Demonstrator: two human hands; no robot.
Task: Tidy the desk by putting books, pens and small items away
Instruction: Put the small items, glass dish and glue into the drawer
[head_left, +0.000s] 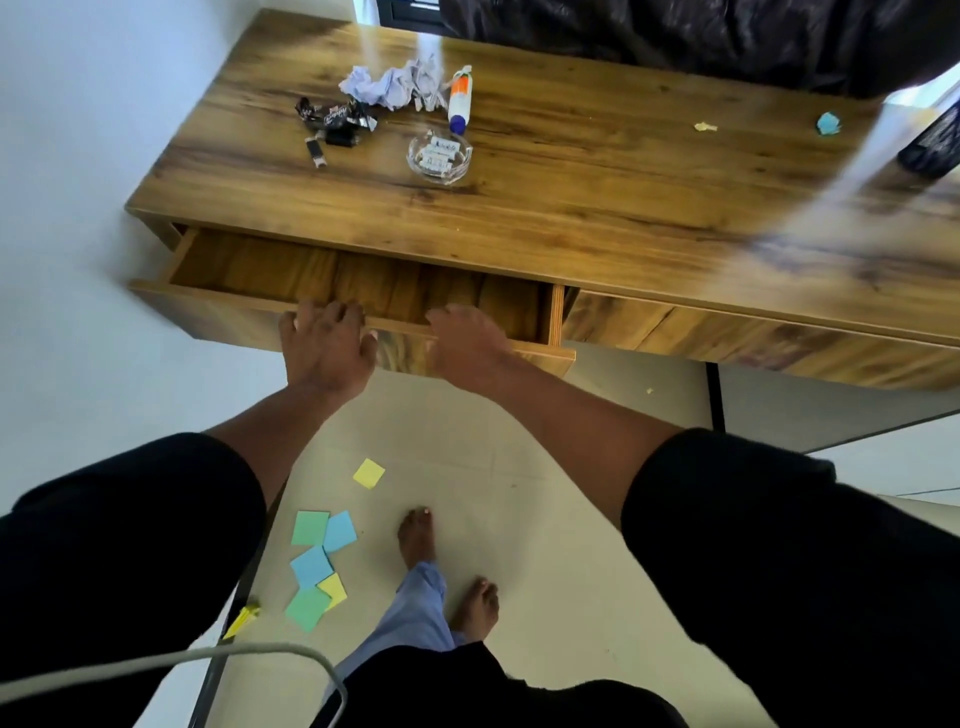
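Note:
The wooden desk has its left drawer pulled open, and the visible inside looks bare. My left hand and my right hand both rest on the drawer's front edge, fingers curled over it. On the desktop lie crumpled paper, a white glue bottle with an orange label, dark snack wrappers, a small black item and a glass ashtray holding small white pieces.
A crumpled blue scrap and a yellow scrap lie at the desk's right. Several coloured sticky notes are scattered on the floor by my bare feet. A white wall runs along the left. A dark bag hangs behind the desk.

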